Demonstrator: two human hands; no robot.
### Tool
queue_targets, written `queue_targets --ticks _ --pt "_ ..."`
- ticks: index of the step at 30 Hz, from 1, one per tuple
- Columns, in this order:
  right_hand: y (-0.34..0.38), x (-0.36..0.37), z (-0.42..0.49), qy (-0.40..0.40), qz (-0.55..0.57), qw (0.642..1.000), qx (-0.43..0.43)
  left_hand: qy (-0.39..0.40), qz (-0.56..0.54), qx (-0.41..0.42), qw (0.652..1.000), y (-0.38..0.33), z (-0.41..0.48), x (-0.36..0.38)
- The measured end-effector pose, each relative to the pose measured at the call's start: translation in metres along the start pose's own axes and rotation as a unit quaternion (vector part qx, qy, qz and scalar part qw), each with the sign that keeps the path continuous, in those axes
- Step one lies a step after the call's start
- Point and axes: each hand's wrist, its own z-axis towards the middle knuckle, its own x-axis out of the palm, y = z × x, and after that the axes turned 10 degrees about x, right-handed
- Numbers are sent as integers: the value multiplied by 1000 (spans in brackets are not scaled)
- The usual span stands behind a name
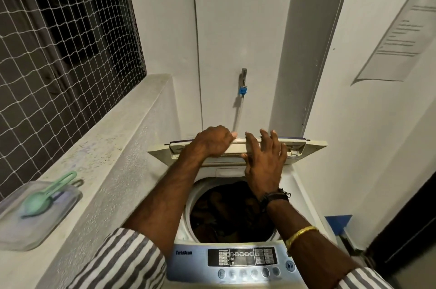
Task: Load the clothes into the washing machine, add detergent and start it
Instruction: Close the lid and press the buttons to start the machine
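A white top-loading washing machine (304, 185) stands in front of me with its folding lid (306, 145) raised at the back. Dark clothes (226, 211) fill the open drum. My left hand (212, 141) grips the lid's upper edge, fingers curled over it. My right hand (264, 161) is beside it with fingers spread and straight, touching the lid's front. The blue control panel (240, 260) with its buttons lies nearest me. A clear lidded detergent container (14, 229) with a green scoop (44, 196) on top sits on the ledge at the left.
A concrete ledge (113, 154) runs along the left under a netted window (59, 41). A tap with a blue connector (243, 89) and hose hangs on the wall behind the machine. A paper notice (401, 36) is stuck on the right wall.
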Motion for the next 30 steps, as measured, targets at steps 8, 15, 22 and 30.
queue_targets --ticks 8,15,22,30 --pt "-15 -4 -27 8 2 1000 -14 35 -60 2 998 0 -13 10" --pt "-17 -18 -32 36 59 997 -41 59 -100 -5 993 -1 -23 21" --pt "-6 -26 -47 81 36 994 -64 89 -120 7 989 -2 -41 44" --pt "-24 -17 -84 132 63 988 -57 159 -125 -14 979 4 -62 80"
